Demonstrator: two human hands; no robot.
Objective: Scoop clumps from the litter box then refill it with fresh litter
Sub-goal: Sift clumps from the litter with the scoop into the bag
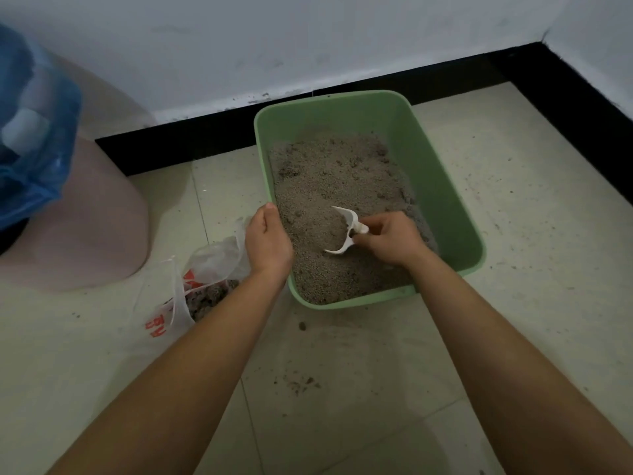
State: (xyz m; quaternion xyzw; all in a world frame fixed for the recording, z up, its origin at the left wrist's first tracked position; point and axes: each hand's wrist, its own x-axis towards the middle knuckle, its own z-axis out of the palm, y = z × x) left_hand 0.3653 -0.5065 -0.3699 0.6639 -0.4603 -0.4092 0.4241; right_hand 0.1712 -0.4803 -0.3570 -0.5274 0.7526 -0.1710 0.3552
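Scoop [344, 231] sitting in litter [329, 173], right grip [390, 240] clamping its handle; bag [205, 282] lying lower left, beside left grip [267, 240] clamping litter box [445, 186] rim.

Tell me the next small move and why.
Probably lift the scoop clear of the litter and swing it left to the plastic bag. The right hand grips its handle with the bowl dug in, the left hand holds the litter box rim, and the bag beside it holds clumps.

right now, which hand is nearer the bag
Left. The left hand grips the box's left rim, right beside the bag; the right hand holds the scoop inside the box, farther off.
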